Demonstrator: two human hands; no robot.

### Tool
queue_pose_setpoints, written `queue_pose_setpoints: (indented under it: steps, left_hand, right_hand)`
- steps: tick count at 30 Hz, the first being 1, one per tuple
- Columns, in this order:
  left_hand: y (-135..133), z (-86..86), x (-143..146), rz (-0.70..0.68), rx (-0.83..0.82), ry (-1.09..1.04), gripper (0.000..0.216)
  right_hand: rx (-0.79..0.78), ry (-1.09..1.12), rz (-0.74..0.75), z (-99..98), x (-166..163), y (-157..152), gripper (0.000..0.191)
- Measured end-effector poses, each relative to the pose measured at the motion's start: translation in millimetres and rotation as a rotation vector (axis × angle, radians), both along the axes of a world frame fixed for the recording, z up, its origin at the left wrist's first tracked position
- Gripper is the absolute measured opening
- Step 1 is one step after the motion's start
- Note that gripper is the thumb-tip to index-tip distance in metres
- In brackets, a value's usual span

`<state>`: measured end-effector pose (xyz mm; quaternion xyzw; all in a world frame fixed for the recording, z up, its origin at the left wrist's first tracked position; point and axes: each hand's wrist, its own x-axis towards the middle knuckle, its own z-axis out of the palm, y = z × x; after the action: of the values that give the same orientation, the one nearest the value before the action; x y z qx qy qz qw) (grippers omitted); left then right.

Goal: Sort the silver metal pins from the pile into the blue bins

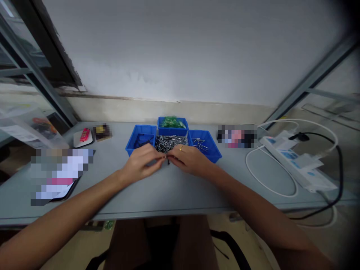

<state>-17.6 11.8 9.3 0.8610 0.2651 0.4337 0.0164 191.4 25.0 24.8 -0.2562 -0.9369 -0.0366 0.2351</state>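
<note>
My left hand and my right hand, which wears a ring, meet fingertip to fingertip above the table. Both are closed in a pinch around a small dark part, too small to name. Just beyond the fingers lies a heap of thin metal pieces. A blue bin with dark pieces stands by my left hand. By my right hand, another blue bin holds slender silvery pins. Behind the heap is a third blue bin with green pieces.
A white power strip with plugs and looping cables lies at the right. On the left are a pixelated phone-like device, a pink item on a white pad, and a clear plastic container. A wall rises behind the table.
</note>
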Motion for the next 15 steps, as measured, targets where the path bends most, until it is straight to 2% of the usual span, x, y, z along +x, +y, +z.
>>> queue_pose_setpoints:
  steps: [2,5,10,13,15]
  left_hand:
    - [-0.1,-5.3,-4.4,-0.098,0.143,0.099,0.01]
    - [2.1,-12.6,-10.6,-0.142,0.287,0.07,0.009]
    - [9.1,-17.9,-18.9,-0.125,0.254,0.069,0.011]
    - [12.1,-15.3,-20.9,-0.121,0.235,0.079,0.016]
    - [13.0,-11.4,-20.2,-0.061,0.161,0.085,0.016]
  right_hand:
    - [0.002,-0.023,0.057,0.4,-2.7,-4.4,0.023]
    - [0.056,-0.026,0.1,1.8,-4.9,-9.6,0.027]
    - [0.133,0.0,0.113,1.7,-4.0,-10.0,0.027]
    - [0.143,0.026,0.09,0.1,-1.2,-6.4,0.026]
    - [0.129,0.062,0.045,0.0,1.5,-3.7,0.024]
